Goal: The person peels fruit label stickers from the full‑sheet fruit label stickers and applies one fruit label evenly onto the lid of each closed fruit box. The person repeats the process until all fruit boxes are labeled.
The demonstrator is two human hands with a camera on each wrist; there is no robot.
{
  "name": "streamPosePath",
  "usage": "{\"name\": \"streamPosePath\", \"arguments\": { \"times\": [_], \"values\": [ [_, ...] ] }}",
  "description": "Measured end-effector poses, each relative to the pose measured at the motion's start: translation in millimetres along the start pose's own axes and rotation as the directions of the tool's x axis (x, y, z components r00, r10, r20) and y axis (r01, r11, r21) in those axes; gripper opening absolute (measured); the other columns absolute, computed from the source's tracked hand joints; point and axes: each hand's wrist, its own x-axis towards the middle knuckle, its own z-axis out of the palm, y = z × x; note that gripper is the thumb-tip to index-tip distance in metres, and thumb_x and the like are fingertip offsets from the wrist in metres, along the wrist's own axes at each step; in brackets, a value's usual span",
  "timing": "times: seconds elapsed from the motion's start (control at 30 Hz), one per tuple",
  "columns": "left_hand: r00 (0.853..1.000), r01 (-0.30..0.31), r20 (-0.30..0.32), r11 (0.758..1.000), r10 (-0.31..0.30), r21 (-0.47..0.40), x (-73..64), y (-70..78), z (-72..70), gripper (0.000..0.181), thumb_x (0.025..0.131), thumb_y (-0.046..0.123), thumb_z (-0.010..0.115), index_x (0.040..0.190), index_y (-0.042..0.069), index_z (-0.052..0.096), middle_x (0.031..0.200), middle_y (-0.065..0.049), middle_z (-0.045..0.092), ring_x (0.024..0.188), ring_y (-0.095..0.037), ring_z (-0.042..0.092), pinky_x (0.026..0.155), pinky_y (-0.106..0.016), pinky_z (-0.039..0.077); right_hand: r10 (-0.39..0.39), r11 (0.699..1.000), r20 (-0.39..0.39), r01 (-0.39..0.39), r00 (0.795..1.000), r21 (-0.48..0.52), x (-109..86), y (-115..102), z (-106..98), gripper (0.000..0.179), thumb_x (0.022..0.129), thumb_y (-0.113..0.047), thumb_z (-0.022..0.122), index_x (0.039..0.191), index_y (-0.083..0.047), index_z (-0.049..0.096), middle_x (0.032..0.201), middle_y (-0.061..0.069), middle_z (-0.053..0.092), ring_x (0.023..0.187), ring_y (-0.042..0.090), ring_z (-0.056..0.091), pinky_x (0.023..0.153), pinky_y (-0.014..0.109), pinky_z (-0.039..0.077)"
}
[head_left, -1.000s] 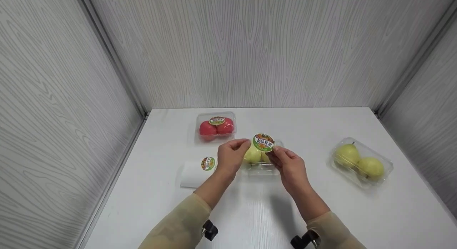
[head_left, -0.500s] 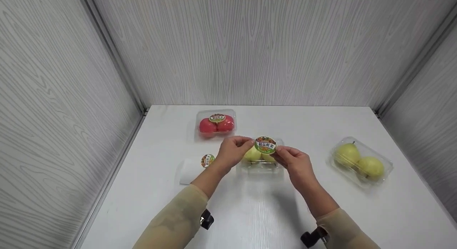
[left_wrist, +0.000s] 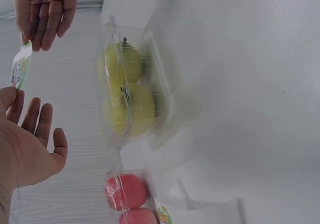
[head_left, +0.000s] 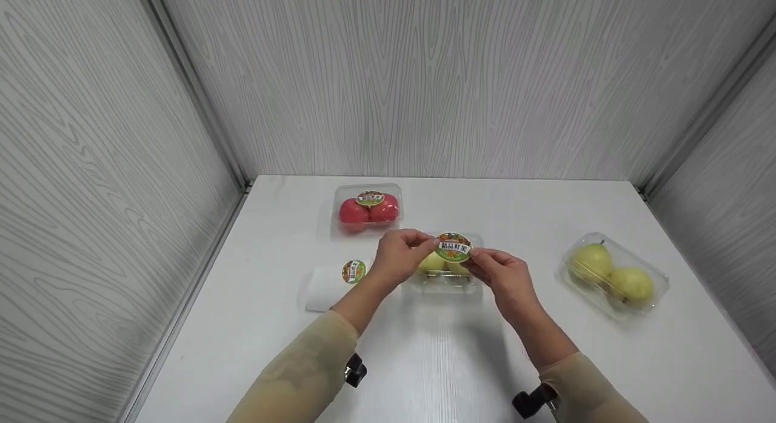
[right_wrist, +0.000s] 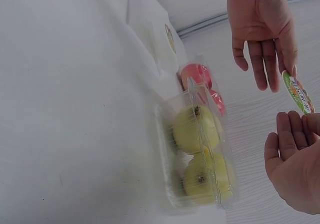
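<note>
A round, colourful label sticker [head_left: 454, 247] is stretched between both hands, printed side toward the head camera. My left hand [head_left: 397, 258] pinches its left edge between thumb and forefinger. At the opposite edge my right hand [head_left: 504, 279] pinches it the same way. Beneath and behind the sticker stands a clear plastic box [head_left: 447, 287] with two yellow-green pears [left_wrist: 132, 106] inside; in the head view the hands and sticker partly cover it. Both wrist views show a gap between the sticker and that box's lid.
A clear box of red fruit [head_left: 370, 212] bearing a similar label sits at the back left. White backing paper [head_left: 330, 288] with another round sticker lies left of the hands. Another box of pears [head_left: 612, 277] lies at the right. Grey wood-grain walls [head_left: 424, 83] enclose the table.
Both hands have shifted slightly right with the sticker, which has turned from tilted to nearly level. The left fingers have come to its left edge.
</note>
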Motion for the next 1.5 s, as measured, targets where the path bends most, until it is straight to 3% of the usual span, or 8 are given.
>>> {"name": "streamPosePath", "arguments": {
  "times": [0.17,0.27,0.37,0.53,0.63,0.77,1.07,1.5],
  "values": [
    [0.992,-0.104,-0.052,0.987,0.111,0.12,-1.4,3.5,5.7,0.017,0.099,0.027,0.075,0.102,0.012,0.083,0.103,0.002,0.08,0.107,-0.016,0.07,0.1,-0.041,0.053,-0.048,0.991,-0.036,0.043,0.998,-0.124,2.7,-1.8,0.6,0.024,0.104,-0.018,0.07,0.108,0.006,0.075,0.104,0.013,0.078,0.097,0.017,0.077,0.093,0.031,0.059],
    [0.971,-0.205,-0.077,0.954,0.226,0.217,-0.6,5.1,9.7,0.016,0.099,0.025,0.075,0.099,0.011,0.083,0.103,0.0,0.08,0.106,-0.017,0.072,0.097,-0.039,0.055,-0.121,0.947,-0.064,0.095,0.991,-0.308,4.7,-2.3,1.5,0.024,0.104,-0.022,0.071,0.102,0.001,0.077,0.1,0.011,0.078,0.093,0.018,0.074,0.085,0.025,0.059],
    [0.929,-0.311,-0.085,0.884,0.361,0.35,1.7,5.6,13.6,0.015,0.099,0.023,0.075,0.093,0.011,0.082,0.098,0.0,0.08,0.1,-0.017,0.075,0.092,-0.036,0.057,-0.228,0.848,-0.078,0.159,0.971,-0.506,5.4,-1.7,2.5,0.024,0.104,-0.026,0.071,0.098,-0.004,0.077,0.092,0.008,0.077,0.086,0.021,0.068,0.072,0.027,0.054],
    [0.845,-0.405,-0.077,0.726,0.53,0.557,7.1,2.0,19.8,0.02,0.097,0.021,0.076,0.078,0.014,0.077,0.087,0.002,0.079,0.086,-0.018,0.074,0.081,-0.039,0.056,-0.406,0.665,-0.03,0.273,0.913,-0.695,9.8,2.8,4.8,0.019,0.103,-0.022,0.071,0.094,-0.005,0.075,0.107,0.013,0.078,0.105,0.031,0.072,0.092,0.048,0.057],
    [0.825,-0.401,-0.057,0.652,0.563,0.643,9.6,-1.6,23.4,0.022,0.097,0.024,0.075,0.077,0.014,0.075,0.088,0.002,0.077,0.089,-0.019,0.073,0.082,-0.042,0.053,-0.477,0.574,0.015,0.325,0.879,-0.752,15.3,6.9,4.9,0.019,0.101,-0.017,0.073,0.089,-0.002,0.073,0.122,0.021,0.074,0.12,0.04,0.068,0.101,0.057,0.053],
    [0.822,-0.386,-0.02,0.583,0.569,0.715,12.2,-10.0,26.8,0.023,0.099,0.027,0.072,0.081,0.013,0.076,0.097,0.001,0.077,0.1,-0.019,0.072,0.088,-0.043,0.051,-0.491,0.502,0.048,0.328,0.87,-0.8,22.6,13.6,5.7,0.02,0.1,-0.016,0.073,0.087,-0.001,0.071,0.13,0.024,0.069,0.128,0.044,0.063,0.103,0.058,0.052],
    [0.82,-0.328,0.014,0.45,0.572,0.831,19.2,-29.9,26.1,0.022,0.099,0.028,0.071,0.087,0.011,0.077,0.112,-0.002,0.077,0.112,-0.021,0.069,0.094,-0.046,0.051,-0.448,0.434,0.085,0.3,0.89,-0.85,35.8,22.4,16.9,0.019,0.101,-0.016,0.071,0.09,0.0,0.07,0.141,0.023,0.063,0.143,0.045,0.051,0.114,0.058,0.044],
    [0.871,-0.297,0.047,0.449,0.489,0.843,22.4,-36.9,31.8,0.023,0.103,0.029,0.066,0.094,0.011,0.078,0.119,-0.004,0.075,0.121,-0.023,0.066,0.1,-0.047,0.05,-0.371,0.364,0.106,0.25,0.922,-0.897,41.5,23.8,16.5,0.023,0.102,-0.019,0.067,0.094,0.003,0.071,0.146,0.025,0.059,0.145,0.046,0.047,0.122,0.058,0.032]
  ]
}}
